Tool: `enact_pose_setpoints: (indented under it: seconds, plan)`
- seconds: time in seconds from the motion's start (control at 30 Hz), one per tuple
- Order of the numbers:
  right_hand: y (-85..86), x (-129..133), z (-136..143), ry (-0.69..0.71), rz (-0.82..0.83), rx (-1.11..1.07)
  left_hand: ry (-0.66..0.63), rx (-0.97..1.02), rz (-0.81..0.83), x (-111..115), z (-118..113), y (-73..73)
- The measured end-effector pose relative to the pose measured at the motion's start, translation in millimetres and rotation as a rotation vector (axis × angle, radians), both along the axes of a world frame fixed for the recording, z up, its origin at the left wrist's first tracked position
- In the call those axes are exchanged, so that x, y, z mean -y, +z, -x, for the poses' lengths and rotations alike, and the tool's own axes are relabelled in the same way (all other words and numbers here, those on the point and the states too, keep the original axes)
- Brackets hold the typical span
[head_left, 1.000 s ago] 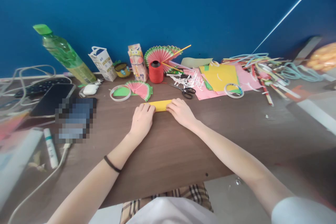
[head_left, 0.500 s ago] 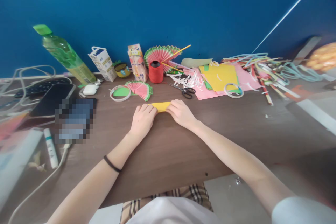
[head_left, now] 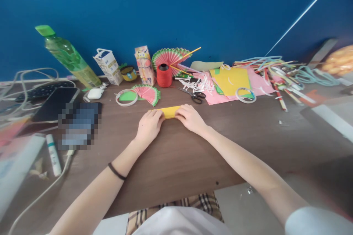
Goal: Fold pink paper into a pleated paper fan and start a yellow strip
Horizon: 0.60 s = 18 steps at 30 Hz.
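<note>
A narrow, folded strip of yellow paper point(head_left: 170, 112) lies crosswise on the brown table point(head_left: 176, 161). My left hand point(head_left: 149, 125) grips its left end, fingers bent over it. At the other end, my right hand point(head_left: 191, 119) pinches the paper between thumb and fingers. The hands cover both ends, so only the middle of the strip shows. Just beyond it are a small pleated pink-and-green paper fan point(head_left: 147, 94) and black-handled scissors point(head_left: 197, 97).
Along the blue wall stand a green bottle point(head_left: 70, 57), a milk carton point(head_left: 108, 67), a red thread spool point(head_left: 164, 76) and a larger pleated fan point(head_left: 168, 58). Coloured paper sheets point(head_left: 233, 82) and tape rolls lie to the right. Phones and a marker point(head_left: 53, 155) are at left.
The yellow strip now tilts slightly, its right end a little higher, and a bit more of it shows between my hands. Both hands keep their hold; everything else stays put.
</note>
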State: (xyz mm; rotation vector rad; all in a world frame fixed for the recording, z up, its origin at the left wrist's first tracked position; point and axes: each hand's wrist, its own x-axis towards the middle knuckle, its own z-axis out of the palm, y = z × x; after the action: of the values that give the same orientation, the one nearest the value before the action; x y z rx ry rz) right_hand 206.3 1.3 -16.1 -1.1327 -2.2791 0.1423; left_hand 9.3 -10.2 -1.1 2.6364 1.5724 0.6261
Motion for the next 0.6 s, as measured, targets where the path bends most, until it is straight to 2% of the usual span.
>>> enact_pose_setpoints:
  seconds: [0.13, 0.27, 0.43, 0.6]
  plan:
    - [0.1, -1.2, 0.1, 0.01, 0.035, -0.031, 0.02, 0.138, 0.176, -2.9, 3.3, 5.5]
    - [2.7, -1.3, 0.5, 0.01, 0.112, -0.066, 0.018, 0.189, 0.29, -5.0, 5.2, 10.5]
    - [7.5, -3.3, 1.3, -0.006, 0.258, -0.124, 0.001, 0.277, 0.323, -6.3, 5.8, 8.9]
    - [8.9, -4.5, 1.1, -0.011, 0.319, -0.185, 0.0, 0.312, 0.337, -7.4, 7.9, 7.3]
